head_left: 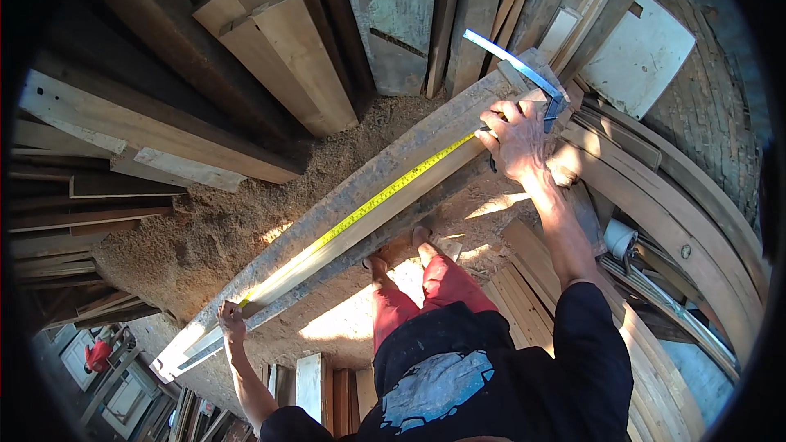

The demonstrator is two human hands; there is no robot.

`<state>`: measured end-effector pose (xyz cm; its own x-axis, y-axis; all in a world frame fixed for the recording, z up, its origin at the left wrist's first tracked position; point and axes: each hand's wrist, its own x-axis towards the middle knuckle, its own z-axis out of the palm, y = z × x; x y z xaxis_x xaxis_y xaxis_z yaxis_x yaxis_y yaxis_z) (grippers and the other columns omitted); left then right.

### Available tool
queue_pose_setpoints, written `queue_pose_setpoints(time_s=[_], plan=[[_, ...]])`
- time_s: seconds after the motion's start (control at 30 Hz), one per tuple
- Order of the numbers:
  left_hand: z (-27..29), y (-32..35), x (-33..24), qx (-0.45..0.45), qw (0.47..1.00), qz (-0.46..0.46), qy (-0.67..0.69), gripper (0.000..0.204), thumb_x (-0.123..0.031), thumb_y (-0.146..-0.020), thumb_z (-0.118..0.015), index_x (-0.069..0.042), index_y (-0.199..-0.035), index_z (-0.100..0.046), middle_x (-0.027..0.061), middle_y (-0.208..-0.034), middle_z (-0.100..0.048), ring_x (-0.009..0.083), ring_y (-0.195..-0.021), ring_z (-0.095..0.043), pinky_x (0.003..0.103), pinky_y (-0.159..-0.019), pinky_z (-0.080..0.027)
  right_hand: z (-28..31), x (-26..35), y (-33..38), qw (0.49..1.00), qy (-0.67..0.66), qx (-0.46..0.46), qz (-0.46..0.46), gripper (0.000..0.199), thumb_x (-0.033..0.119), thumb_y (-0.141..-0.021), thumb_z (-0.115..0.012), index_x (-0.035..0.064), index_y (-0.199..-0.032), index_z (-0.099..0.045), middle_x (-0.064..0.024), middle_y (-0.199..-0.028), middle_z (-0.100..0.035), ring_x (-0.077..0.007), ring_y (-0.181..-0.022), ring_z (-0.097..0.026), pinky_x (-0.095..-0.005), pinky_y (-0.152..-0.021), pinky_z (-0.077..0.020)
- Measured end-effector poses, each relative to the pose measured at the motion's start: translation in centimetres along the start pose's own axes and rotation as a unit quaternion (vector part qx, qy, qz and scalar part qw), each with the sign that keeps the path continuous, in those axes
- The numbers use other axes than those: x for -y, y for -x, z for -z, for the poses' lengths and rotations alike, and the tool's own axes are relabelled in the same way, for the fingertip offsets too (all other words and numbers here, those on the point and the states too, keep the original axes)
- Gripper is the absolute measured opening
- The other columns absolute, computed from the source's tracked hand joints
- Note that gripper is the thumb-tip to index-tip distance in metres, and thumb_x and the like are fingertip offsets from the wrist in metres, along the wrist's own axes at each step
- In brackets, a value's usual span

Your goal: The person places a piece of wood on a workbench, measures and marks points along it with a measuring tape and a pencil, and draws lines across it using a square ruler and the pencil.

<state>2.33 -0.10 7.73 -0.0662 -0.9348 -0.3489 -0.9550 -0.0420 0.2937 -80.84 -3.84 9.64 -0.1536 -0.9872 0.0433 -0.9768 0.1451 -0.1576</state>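
A yellow tape measure (pixel 393 190) is drawn out along a long pale board (pixel 372 221), which lies slantwise on a rough grey bench (pixel 319 205). Its near-left end is pinched in the closed fingers of my left hand (pixel 232 322). At the far right end, my right hand (pixel 517 137) curls around the place where the blade runs in; the case is mostly hidden under the palm. A try square (pixel 524 70) with a shiny metal blade and dark blue stock (pixel 555 106) lies just beyond my right knuckles.
Thick timbers (pixel 286 57) and planks lean beyond the bench, above a sawdust heap (pixel 205 237). Curved stacked boards (pixel 655 188) and a white canister (pixel 620 239) stand at right. More planks lie by my legs. Another person in red (pixel 98 355) is far off at lower left.
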Motion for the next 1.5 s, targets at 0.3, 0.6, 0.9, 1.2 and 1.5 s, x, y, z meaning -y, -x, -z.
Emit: queue_pose_setpoints(time_s=[0.3,0.6,0.9,1.2,1.5], plan=[[-0.4,-0.4,1.0,-0.005,0.999,-0.012,0.036,0.004,-0.007,-0.084,-0.059,-0.003,-0.084,-0.058,0.0143,-0.073,-0.059,0.0285,-0.066,-0.057,0.042,-0.064,-0.046,-0.3,0.4,0.3,1.000,0.007,0.005,-0.023,0.032,0.036,-0.086,-0.080,0.0202,-0.114,-0.078,-0.0001,-0.128,-0.062,-0.0332,-0.118,-0.049,-0.0503,-0.098,-0.0417],[-1.3,-0.3,2.5,-0.005,0.998,0.006,0.069,0.003,-0.001,-0.083,-0.057,-0.004,-0.084,-0.056,0.0123,-0.074,-0.058,0.0241,-0.066,-0.053,0.039,-0.063,-0.045,-0.2,0.5,0.2,1.000,0.013,0.014,-0.024,0.032,0.035,-0.086,-0.080,0.0195,-0.113,-0.077,-0.0014,-0.127,-0.062,-0.0331,-0.118,-0.049,-0.0510,-0.097,-0.0415],[-1.7,-0.6,2.9,-0.019,0.998,-0.022,0.064,0.005,-0.007,-0.083,-0.060,-0.004,-0.084,-0.056,0.0118,-0.076,-0.057,0.0252,-0.067,-0.053,0.040,-0.063,-0.043,0.2,-1.1,-0.6,1.000,0.006,0.007,-0.014,0.029,0.036,-0.086,-0.078,0.0197,-0.110,-0.078,-0.0006,-0.123,-0.064,-0.0307,-0.117,-0.050,-0.0475,-0.098,-0.0421],[-1.0,-0.2,1.2,-0.011,0.997,-0.012,0.078,0.010,-0.011,-0.089,-0.062,-0.005,-0.085,-0.056,0.0097,-0.075,-0.056,0.0228,-0.068,-0.052,0.039,-0.063,-0.042,1.6,-3.0,-0.8,1.000,-0.007,-0.002,0.007,0.029,0.031,-0.083,-0.082,0.0180,-0.108,-0.078,-0.0009,-0.122,-0.064,-0.0295,-0.115,-0.051,-0.0461,-0.098,-0.0423],[-0.7,0.1,1.8,-0.015,0.998,0.011,0.053,0.009,-0.011,-0.088,-0.061,-0.004,-0.085,-0.058,0.0115,-0.073,-0.056,0.0214,-0.065,-0.052,0.039,-0.061,-0.042,0.9,-3.0,-0.7,1.000,0.000,0.010,-0.005,0.030,0.034,-0.084,-0.081,0.0196,-0.111,-0.078,0.0000,-0.125,-0.063,-0.0303,-0.119,-0.049,-0.0474,-0.099,-0.0417]])
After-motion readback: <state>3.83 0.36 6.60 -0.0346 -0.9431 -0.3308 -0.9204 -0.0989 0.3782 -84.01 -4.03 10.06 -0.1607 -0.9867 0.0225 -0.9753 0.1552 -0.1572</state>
